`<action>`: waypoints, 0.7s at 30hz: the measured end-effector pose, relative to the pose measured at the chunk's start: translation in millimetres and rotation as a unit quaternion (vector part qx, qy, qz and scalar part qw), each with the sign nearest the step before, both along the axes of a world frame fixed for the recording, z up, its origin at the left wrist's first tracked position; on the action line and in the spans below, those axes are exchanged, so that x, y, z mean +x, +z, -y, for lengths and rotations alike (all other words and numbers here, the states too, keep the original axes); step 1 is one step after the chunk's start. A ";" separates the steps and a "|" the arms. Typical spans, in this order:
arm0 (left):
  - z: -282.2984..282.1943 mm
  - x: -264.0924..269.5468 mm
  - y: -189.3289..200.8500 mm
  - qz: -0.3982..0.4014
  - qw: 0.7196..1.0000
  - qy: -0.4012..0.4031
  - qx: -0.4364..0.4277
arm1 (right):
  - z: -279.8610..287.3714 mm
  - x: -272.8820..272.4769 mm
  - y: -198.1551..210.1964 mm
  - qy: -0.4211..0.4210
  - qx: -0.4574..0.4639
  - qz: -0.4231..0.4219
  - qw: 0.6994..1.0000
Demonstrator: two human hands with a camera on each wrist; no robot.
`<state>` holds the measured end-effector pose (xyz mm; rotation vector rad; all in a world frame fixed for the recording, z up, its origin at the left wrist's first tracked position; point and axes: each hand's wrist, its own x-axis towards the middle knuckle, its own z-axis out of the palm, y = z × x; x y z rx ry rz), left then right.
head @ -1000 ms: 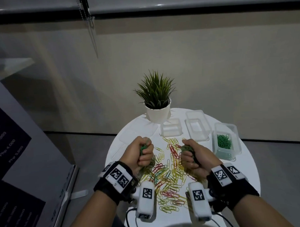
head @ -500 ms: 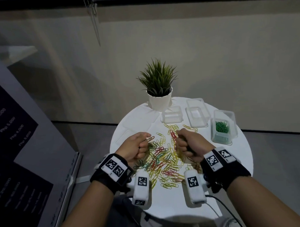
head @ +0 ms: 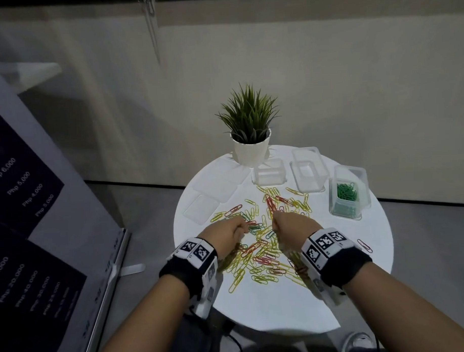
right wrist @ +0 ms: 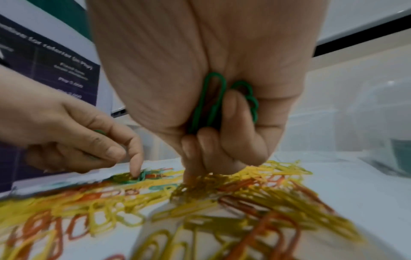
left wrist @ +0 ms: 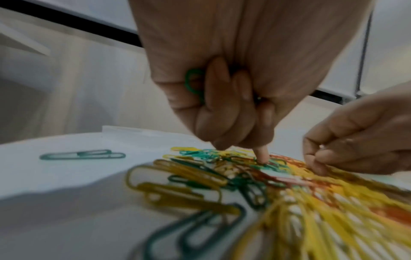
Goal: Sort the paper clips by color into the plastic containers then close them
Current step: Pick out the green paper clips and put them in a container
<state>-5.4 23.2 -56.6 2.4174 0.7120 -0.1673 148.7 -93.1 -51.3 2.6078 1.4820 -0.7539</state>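
Lids (head: pixel 213 197) are lying at the round table's (head: pixel 361 284) left edge. The left hand (head: pixel 225 232) is curling round green clips (left wrist: pixel 191 82), forefinger touching the mixed paper-clip pile (head: pixel 262 248) mid-table. The right hand (head: pixel 290 227) is gripping green clips (right wrist: pixel 213 100) likewise; a green-filled container (head: pixel 348 195) is standing near the right edge.

Looks like an office lobby or showroom corner, not somebody's home. There's a roll-up banner (head: pixel 21 209) on the left listing prices in Php, a small round white table (head: pixel 256 306) with a fake-looking potted plant (head: pixel 250 138), plain beige wall panels and a grey floor. Pretty bare, commercial-looking space overall.
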 end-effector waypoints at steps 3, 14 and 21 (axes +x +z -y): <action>-12.1 3.7 1.0 0.098 0.987 0.093 -0.080 | 7.3 15.5 0.2 -0.034 0.067 -0.071 0.995; -5.0 2.1 0.7 0.016 0.998 -0.013 0.063 | -0.8 -7.9 0.6 0.102 -0.014 0.071 0.992; -2.9 23.7 7.3 -0.080 0.974 -0.116 0.180 | -5.0 -8.8 1.5 0.092 -0.023 0.077 0.993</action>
